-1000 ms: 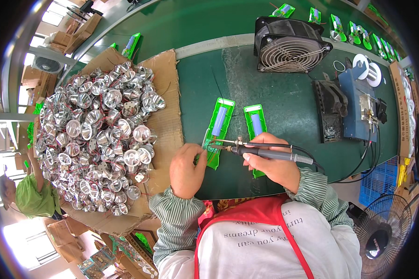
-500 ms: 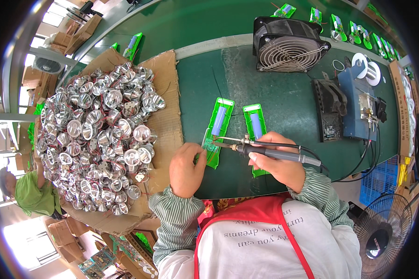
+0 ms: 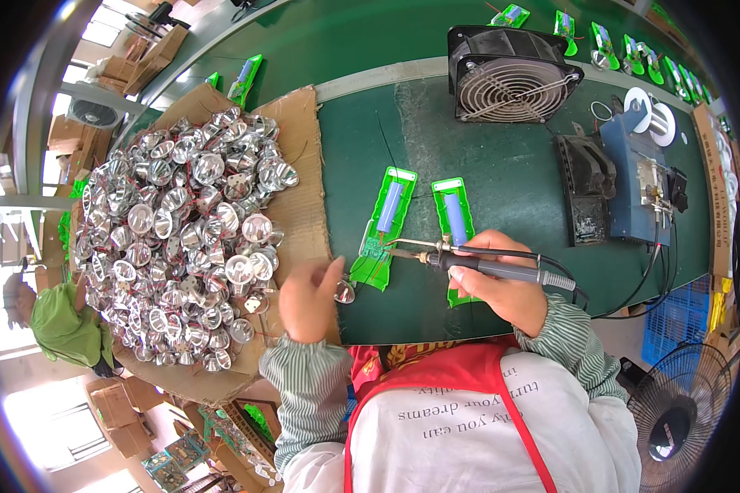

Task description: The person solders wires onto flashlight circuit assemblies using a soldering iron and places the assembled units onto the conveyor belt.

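My right hand (image 3: 506, 283) grips a soldering iron (image 3: 501, 269) with a thin solder-feed tube fixed along it. Its tip points left and meets or hovers just over the small circuit board (image 3: 376, 249) in a green plastic housing (image 3: 372, 274); exact contact is too small to tell. A blue cylindrical battery (image 3: 390, 207) lies in that housing's upper part. Left of it, my left hand (image 3: 308, 300) is slightly blurred, its thumb apart from the bent fingers, with nothing visible in it. A silver reflector cup (image 3: 344, 292) rests between that hand and the housing.
A large heap of reflector cups (image 3: 173, 238) covers cardboard (image 3: 308, 164) at left. Another green housing (image 3: 464, 294) lies beside the first. A metal-grilled fan (image 3: 514, 86) stands at the back; a blue soldering station (image 3: 633, 185) and black holder (image 3: 584, 189) are at right.
My left hand has drawn away leftward from the housing, and a reflector cup now shows beside it. The iron's tip stays at the circuit board.
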Tool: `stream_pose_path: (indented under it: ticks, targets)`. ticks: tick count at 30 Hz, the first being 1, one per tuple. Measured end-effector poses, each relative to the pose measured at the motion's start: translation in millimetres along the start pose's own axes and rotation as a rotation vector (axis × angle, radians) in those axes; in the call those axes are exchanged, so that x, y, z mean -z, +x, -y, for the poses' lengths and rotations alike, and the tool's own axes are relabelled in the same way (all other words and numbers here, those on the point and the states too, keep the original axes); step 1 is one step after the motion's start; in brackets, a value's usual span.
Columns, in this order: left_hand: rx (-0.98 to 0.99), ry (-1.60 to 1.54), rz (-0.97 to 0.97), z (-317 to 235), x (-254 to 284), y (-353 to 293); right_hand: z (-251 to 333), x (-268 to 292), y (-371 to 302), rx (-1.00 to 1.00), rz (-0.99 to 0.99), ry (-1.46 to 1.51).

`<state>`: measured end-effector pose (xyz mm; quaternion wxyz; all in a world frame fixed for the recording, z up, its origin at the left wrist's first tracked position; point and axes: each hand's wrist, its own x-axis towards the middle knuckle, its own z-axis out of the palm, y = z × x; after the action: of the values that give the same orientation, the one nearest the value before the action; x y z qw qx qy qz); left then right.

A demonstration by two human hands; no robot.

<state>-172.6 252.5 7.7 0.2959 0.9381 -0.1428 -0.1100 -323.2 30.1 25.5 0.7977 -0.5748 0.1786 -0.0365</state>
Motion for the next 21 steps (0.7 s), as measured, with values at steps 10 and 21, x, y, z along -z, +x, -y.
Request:
stream_pose_path:
  ticks: [10, 21]
  targets:
    - [-0.342, -0.073, -0.122, -25.1, -5.7, -6.0, 0.8, 4.8, -4.3, 0.03, -0.034, 0.006]
    - [-0.476, 0.156, 0.03, -32.5, -11.1, -12.2, -6.3, -4.7, 7.7, -0.014, -0.005, 0.009]
